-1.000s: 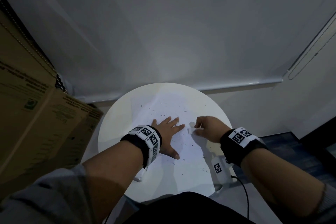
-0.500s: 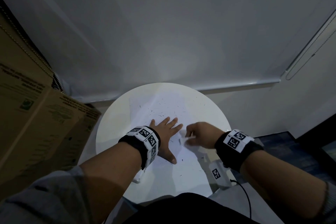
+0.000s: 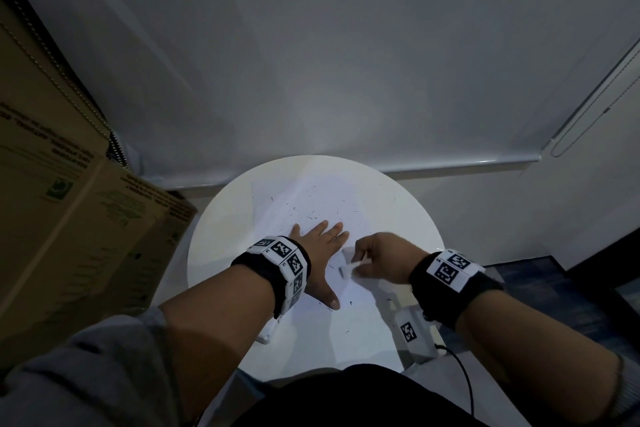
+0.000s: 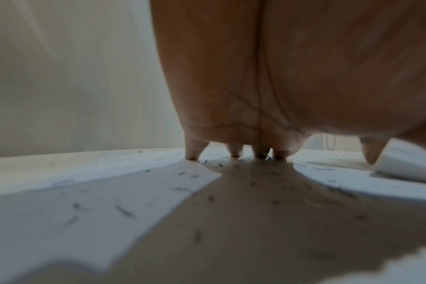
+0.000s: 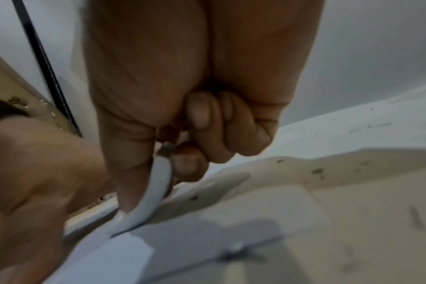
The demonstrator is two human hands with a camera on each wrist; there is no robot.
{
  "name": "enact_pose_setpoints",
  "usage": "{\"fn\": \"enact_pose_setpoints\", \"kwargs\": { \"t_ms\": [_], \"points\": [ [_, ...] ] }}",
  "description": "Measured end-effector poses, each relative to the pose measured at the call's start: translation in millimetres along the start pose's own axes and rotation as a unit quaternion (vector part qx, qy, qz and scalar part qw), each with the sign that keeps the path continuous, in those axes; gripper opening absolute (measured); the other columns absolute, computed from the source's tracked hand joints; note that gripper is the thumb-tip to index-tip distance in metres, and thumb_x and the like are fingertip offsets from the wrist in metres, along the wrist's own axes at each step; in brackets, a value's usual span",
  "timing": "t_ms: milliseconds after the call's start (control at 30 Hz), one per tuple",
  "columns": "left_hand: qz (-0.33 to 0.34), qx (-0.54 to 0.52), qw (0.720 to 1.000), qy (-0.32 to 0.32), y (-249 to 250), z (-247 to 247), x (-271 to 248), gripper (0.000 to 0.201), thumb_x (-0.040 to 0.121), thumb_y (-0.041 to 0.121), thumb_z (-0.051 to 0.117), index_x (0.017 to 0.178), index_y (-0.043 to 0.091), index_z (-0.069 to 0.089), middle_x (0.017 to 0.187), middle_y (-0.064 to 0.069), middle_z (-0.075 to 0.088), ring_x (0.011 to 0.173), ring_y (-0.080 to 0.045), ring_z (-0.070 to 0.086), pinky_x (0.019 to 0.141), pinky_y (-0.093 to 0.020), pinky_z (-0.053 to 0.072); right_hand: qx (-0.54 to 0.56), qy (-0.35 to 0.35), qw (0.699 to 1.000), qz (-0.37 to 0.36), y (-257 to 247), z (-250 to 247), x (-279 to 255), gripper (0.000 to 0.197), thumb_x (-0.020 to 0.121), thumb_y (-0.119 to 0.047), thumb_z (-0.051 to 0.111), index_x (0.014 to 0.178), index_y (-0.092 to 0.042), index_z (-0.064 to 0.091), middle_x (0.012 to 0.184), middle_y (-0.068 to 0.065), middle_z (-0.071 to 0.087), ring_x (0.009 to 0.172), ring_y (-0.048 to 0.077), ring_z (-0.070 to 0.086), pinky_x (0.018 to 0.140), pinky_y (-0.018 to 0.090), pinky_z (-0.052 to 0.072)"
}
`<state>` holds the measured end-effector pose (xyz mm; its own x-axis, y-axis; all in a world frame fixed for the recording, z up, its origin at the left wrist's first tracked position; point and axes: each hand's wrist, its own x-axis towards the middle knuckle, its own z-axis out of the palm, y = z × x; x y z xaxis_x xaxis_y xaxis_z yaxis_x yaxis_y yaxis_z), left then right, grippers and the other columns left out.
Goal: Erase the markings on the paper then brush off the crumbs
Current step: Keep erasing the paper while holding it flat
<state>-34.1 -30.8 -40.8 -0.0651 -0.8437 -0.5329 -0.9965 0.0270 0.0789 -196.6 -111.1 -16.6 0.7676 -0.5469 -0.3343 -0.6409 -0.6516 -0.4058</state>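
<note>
Right now the left hand (image 3: 320, 255) lies flat with fingers spread, pinning the paper (image 3: 304, 204) to the round table (image 3: 214, 246). The right hand (image 3: 382, 258) pinches a white eraser (image 3: 349, 267) at the sheet's right side. Good rubbing likely wants short strokes away from the pinning hand, so the sheet cannot buckle. Dark crumbs (image 3: 313, 217) dot the paper. Only the right wrist view shows the thumb (image 5: 131, 173) and fingertip clamping the eraser (image 5: 153, 192).
</note>
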Motion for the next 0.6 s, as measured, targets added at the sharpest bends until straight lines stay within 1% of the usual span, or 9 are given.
{"fn": "enact_pose_setpoints", "kwargs": {
  "t_ms": [67,133,200,233,300,367,433,500,600],
  "points": [
    [-0.001,0.003,1.000,0.002,0,0,1,0.130,0.069,0.073,0.068,0.152,0.027,-0.021,0.159,0.008,-0.027,0.148,-0.018,-0.020,0.117,-0.059,-0.002,0.010,0.027,0.999,0.016,6,-5,1,0.012,0.080,-0.028,0.072,0.083,-0.020,0.064,0.070,-0.009,0.052,0.063,0.006,0.046,0.059,0.021,0.034],
    [-0.003,0.004,1.000,-0.002,0,0,2,0.130,0.069,0.073,0.068,0.152,0.027,-0.021,0.159,0.008,-0.028,0.148,-0.018,-0.021,0.117,-0.060,-0.002,0.037,-0.031,0.999,-0.006,8,-3,-3,0.012,0.079,-0.023,0.074,0.077,-0.024,0.062,0.067,-0.013,0.052,0.060,0.002,0.045,0.061,0.020,0.036],
    [-0.004,0.003,1.000,-0.007,1,0,2,0.130,0.069,0.073,0.068,0.152,0.026,-0.020,0.159,0.008,-0.028,0.148,-0.018,-0.021,0.117,-0.060,-0.002,0.057,-0.096,0.993,-0.028,5,2,-8,0.016,0.078,-0.020,0.075,0.072,-0.027,0.062,0.066,-0.011,0.055,0.060,0.005,0.046,0.064,0.020,0.039],
    [-0.004,0.004,1.000,-0.008,1,-1,2,0.129,0.070,0.072,0.068,0.152,0.026,-0.020,0.159,0.007,-0.028,0.148,-0.019,-0.021,0.117,-0.060,-0.002,0.049,-0.099,0.993,-0.032,4,2,-7,0.015,0.078,-0.020,0.075,0.072,-0.027,0.062,0.067,-0.010,0.056,0.061,0.006,0.046,0.064,0.020,0.039],
    [-0.004,0.005,1.000,-0.008,1,-1,1,0.129,0.070,0.072,0.068,0.152,0.026,-0.020,0.159,0.007,-0.028,0.148,-0.019,-0.021,0.117,-0.060,-0.002,0.024,-0.049,0.998,-0.023,5,-1,-3,0.009,0.079,-0.022,0.074,0.080,-0.024,0.065,0.068,-0.008,0.054,0.061,0.007,0.045,0.061,0.019,0.037],
    [-0.003,0.003,1.000,-0.007,1,-2,1,0.129,0.070,0.072,0.068,0.152,0.026,-0.020,0.159,0.007,-0.028,0.148,-0.019,-0.021,0.116,-0.060,-0.002,0.020,-0.020,0.999,-0.020,6,-4,-2,0.013,0.080,-0.023,0.073,0.076,-0.026,0.061,0.067,-0.010,0.052,0.061,0.005,0.045,0.061,0.020,0.037],
    [-0.003,0.002,1.000,-0.009,2,-3,-1,0.128,0.071,0.071,0.068,0.152,0.026,-0.020,0.159,0.007,-0.028,0.148,-0.019,-0.021,0.117,-0.060,-0.002,0.026,-0.069,0.997,-0.033,4,-1,-6,0.020,0.079,-0.021,0.073,0.070,-0.029,0.057,0.066,-0.011,0.052,0.061,0.005,0.045,0.063,0.021,0.038],
    [-0.004,0.002,1.000,-0.009,2,-3,-1,0.128,0.071,0.071,0.069,0.153,0.026,-0.019,0.159,0.007,-0.027,0.148,-0.019,-0.021,0.117,-0.059,-0.002,0.021,-0.114,0.992,-0.041,1,3,-11,0.013,0.079,-0.021,0.073,0.075,-0.025,0.062,0.067,-0.010,0.054,0.062,0.006,0.046,0.064,0.021,0.039],
    [-0.004,0.001,1.000,-0.010,3,-4,-2,0.128,0.071,0.070,0.069,0.153,0.026,-0.019,0.159,0.007,-0.027,0.148,-0.019,-0.021,0.117,-0.059,-0.002,0.000,-0.053,0.998,-0.032,4,0,-7,0.009,0.080,-0.023,0.072,0.086,-0.020,0.066,0.073,-0.007,0.055,0.066,0.009,0.047,0.066,0.022,0.037]
  ]
}}
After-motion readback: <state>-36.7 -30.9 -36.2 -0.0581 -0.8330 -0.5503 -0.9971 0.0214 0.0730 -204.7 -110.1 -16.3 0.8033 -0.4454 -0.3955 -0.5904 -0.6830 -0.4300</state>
